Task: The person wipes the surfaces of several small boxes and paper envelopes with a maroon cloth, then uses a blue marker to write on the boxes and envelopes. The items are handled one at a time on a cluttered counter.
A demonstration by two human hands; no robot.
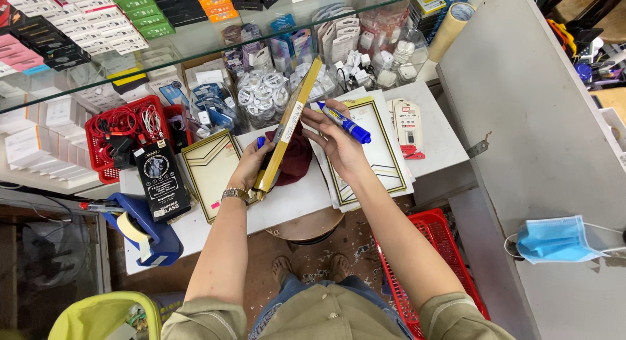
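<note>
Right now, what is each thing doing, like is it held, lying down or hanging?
Gold box: held on edge by left hand.
Blue marker: capped, held in right hand.
Face mask: hanging on the grey wall.
Tape dispenser: standing on the table.
Red basket: on the floor.

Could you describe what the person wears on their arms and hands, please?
Both forearms are bare. The left hand carries a metal link wristwatch at the wrist; the right hand wears nothing visible. Olive-green sleeves are rolled to the elbows. No gloves cover the fingers, and no rings can be made out.
</note>
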